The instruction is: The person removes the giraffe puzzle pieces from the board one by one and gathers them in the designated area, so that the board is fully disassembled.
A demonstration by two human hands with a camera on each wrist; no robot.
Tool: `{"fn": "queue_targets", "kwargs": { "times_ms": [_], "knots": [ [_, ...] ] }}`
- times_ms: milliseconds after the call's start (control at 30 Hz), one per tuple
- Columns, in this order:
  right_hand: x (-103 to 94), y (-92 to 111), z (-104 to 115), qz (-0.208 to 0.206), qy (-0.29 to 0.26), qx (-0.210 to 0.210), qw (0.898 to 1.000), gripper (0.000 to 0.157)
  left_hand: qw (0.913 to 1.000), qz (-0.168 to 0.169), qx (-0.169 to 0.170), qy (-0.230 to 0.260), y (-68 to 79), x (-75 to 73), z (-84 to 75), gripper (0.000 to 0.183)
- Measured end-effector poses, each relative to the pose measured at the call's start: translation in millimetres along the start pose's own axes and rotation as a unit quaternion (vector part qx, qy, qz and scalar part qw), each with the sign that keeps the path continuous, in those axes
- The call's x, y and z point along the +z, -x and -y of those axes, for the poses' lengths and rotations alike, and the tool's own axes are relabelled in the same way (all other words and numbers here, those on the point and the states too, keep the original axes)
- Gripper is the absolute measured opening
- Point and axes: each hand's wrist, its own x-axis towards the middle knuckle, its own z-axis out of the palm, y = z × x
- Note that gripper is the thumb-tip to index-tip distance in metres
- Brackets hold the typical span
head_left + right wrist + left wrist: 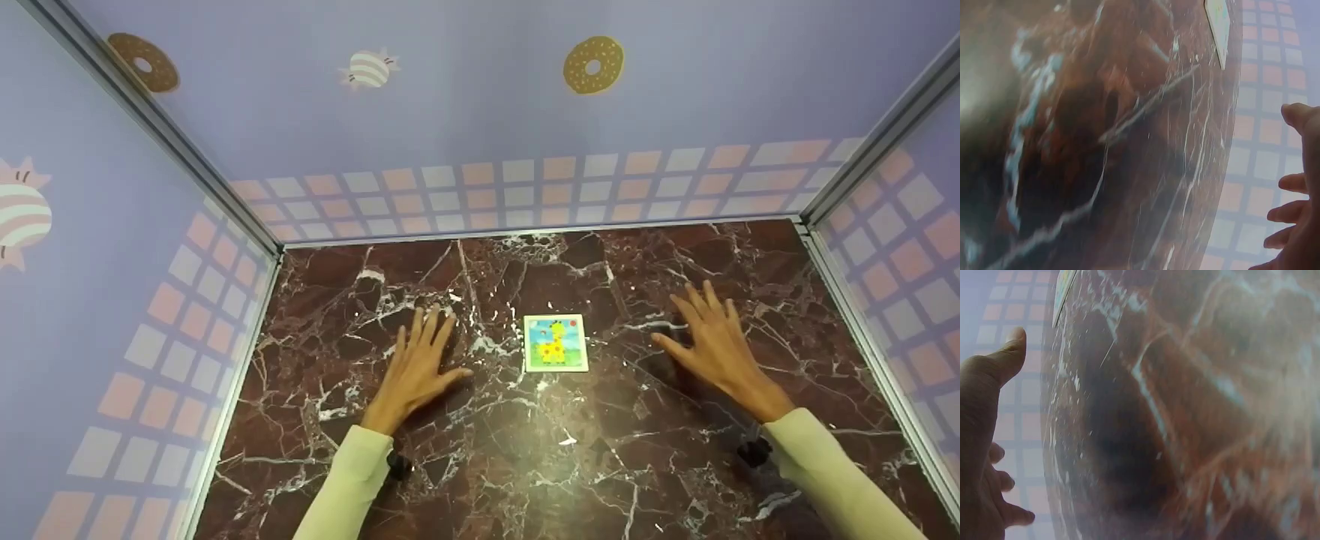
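Note:
A small square giraffe picture puzzle or card with a pale border lies flat on the dark red marbled tabletop. To its left is my left hand, fingers spread and holding nothing. My right hand is on the other side, also spread, with nothing in it. Neither hand touches the square. In the left wrist view, the left hand shows at the left edge and only a corner of the square appears. The right wrist view has the right hand at its right edge and part of the square at the top.
A lilac back wall with donut, candy and checkered prints rises behind the tabletop. Similar side walls stand at left and right, joined by metal corner rails. Dark wrist devices sit under the pale sleeves.

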Motion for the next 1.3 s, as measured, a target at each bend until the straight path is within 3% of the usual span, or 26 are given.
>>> {"fn": "queue_targets", "kwargs": {
  "times_ms": [300,600,967,1300],
  "knots": [
    [16.9,-9,18,-0.031,-0.058,-0.032,0.997,0.068,0.9966,-0.025,0.054,0.057,-7.7,12.1,-17.5,0.093],
    [28.3,-14,30,-0.04,-0.072,-0.048,0.995,0.065,0.9878,-0.069,0.087,0.109,-18.6,24.4,-31.5,0.079],
    [45.0,-21,40,-0.061,-0.102,-0.077,0.99,0.061,0.9827,-0.082,0.091,0.139,-24.0,35.9,-42.9,0.078],
    [56.9,-27,53,-0.031,-0.138,-0.06,0.988,0.062,0.974,-0.093,0.106,0.177,-32.7,46.1,-52.5,0.08]
  ]
}}
